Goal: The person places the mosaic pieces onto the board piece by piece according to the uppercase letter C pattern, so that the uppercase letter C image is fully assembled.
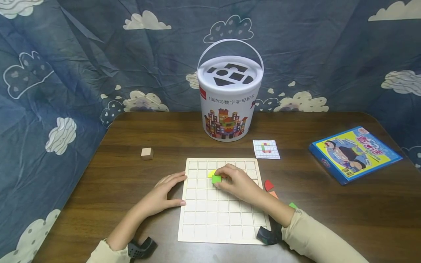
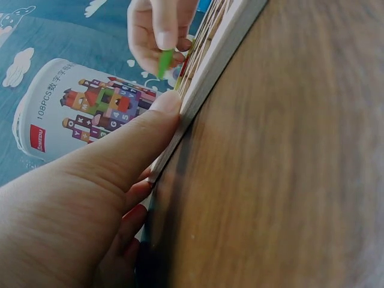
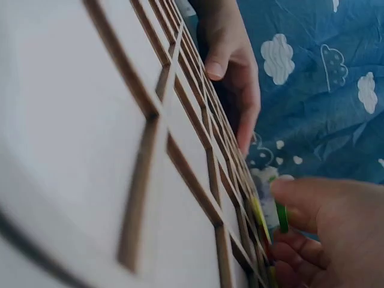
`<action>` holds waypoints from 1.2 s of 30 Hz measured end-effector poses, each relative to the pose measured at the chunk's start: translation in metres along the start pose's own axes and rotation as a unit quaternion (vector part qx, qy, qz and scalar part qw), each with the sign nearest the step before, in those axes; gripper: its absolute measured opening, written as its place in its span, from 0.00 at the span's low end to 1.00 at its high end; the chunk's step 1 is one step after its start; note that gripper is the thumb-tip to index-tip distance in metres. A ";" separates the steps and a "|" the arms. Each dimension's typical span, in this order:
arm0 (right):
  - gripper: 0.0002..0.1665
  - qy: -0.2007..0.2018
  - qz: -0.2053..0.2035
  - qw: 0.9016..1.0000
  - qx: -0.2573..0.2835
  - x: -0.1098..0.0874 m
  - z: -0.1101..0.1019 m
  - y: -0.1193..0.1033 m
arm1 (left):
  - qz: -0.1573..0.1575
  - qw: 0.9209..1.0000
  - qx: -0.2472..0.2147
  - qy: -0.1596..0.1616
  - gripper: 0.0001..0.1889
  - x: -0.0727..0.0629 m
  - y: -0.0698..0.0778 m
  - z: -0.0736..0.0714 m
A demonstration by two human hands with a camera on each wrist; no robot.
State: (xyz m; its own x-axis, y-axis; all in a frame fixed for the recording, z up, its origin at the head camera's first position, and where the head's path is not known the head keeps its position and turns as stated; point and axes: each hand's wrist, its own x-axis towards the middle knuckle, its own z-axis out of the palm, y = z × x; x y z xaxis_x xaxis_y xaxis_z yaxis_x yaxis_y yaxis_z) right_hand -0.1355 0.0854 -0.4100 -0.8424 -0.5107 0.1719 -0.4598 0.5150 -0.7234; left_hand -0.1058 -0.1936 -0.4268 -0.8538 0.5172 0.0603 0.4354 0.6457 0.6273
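Note:
A white wooden grid board [image 1: 217, 218] lies in the middle of the table. Over its upper part my right hand [image 1: 237, 183] pinches a green square tile [image 1: 216, 179] between thumb and fingers; the right wrist view shows that tile [image 3: 282, 217] tilted on edge, just off the board. A yellow piece [image 1: 211, 173] sits in a cell right behind the tile, and a bit of red shows beside it, partly hidden by my fingers. My left hand [image 1: 160, 196] rests against the board's left edge, fingers extended, its thumb [image 2: 157, 114] touching the rim.
Red [image 1: 268, 185], orange [image 1: 274, 194] and green [image 1: 292, 205] pieces lie right of the board, partly under my forearm. Behind stand a white bucket [image 1: 230, 106] and a pattern card [image 1: 266, 149]. A wooden cube [image 1: 147, 153] is at left, a blue box [image 1: 355, 153] at right.

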 end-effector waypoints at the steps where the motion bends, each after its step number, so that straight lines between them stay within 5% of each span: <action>1: 0.14 -0.005 -0.002 1.000 -0.009 0.001 0.001 0.002 | -0.001 1.000 0.000 0.000 0.39 0.000 0.000 0.000; 9: 0.17 -0.024 -0.021 0.996 -0.077 0.002 0.004 0.007 | -0.002 1.000 -0.001 -0.001 0.40 0.000 0.001 0.000; 36: 0.16 -0.045 -0.018 0.996 -0.072 0.001 0.004 0.005 | 0.007 1.000 0.008 0.007 0.39 0.000 -0.002 0.002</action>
State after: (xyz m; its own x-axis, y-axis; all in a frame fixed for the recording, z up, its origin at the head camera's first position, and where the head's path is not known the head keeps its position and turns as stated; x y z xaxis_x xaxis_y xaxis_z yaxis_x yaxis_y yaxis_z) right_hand -0.1376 0.0845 -0.4157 -0.7986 -0.5875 0.1310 -0.5309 0.5849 -0.6131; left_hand -0.1058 -0.1939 -0.4293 -0.8514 0.5185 0.0793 0.4515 0.6474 0.6140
